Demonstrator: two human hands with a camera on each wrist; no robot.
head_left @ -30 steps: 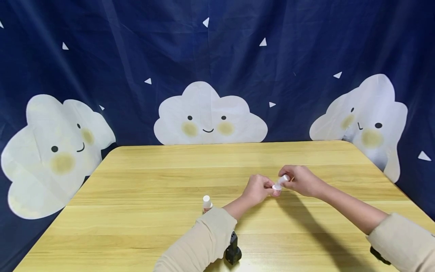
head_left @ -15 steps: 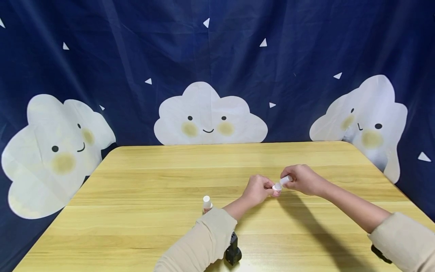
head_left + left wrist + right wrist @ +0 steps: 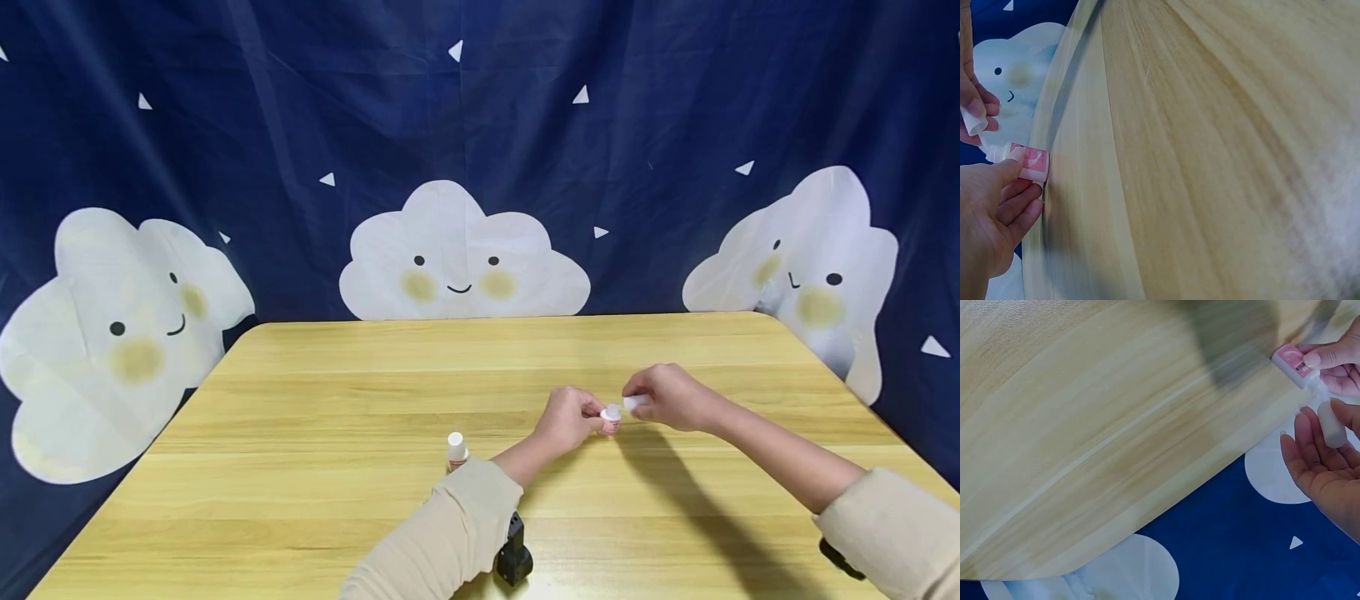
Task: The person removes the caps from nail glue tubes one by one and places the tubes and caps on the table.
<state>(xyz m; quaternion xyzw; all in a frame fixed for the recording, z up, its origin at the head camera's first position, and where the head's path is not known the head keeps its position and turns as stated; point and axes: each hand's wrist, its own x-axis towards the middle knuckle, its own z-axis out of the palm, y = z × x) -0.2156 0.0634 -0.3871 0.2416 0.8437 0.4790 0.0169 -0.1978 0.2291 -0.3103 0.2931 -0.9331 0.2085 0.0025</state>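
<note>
My left hand (image 3: 567, 417) pinches a small white bottle with a pink label (image 3: 1034, 164) between thumb and fingers, right of the table's middle. Its translucent neck (image 3: 612, 412) is uncovered. Just to the right, my right hand (image 3: 675, 400) holds a long white cap (image 3: 1332, 425) between thumb and fingers. A thin pale stem (image 3: 983, 141) runs from the cap toward the bottle's neck in the left wrist view. In the head view a small gap shows between cap and neck. The bottle lies tilted, its neck toward the cap, in the right wrist view.
A second small white-capped bottle (image 3: 456, 448) stands on the wooden table (image 3: 337, 500), partly hidden behind the left sleeve (image 3: 457, 517). A black wrist camera (image 3: 514, 550) hangs under that sleeve. A dark blue curtain with clouds (image 3: 465, 275) stands behind the table's far edge.
My right hand has drawn the white cap slightly rightward, away from the bottle's neck, and the cap now lies more level. The left hand and its bottle have stayed nearly still.
</note>
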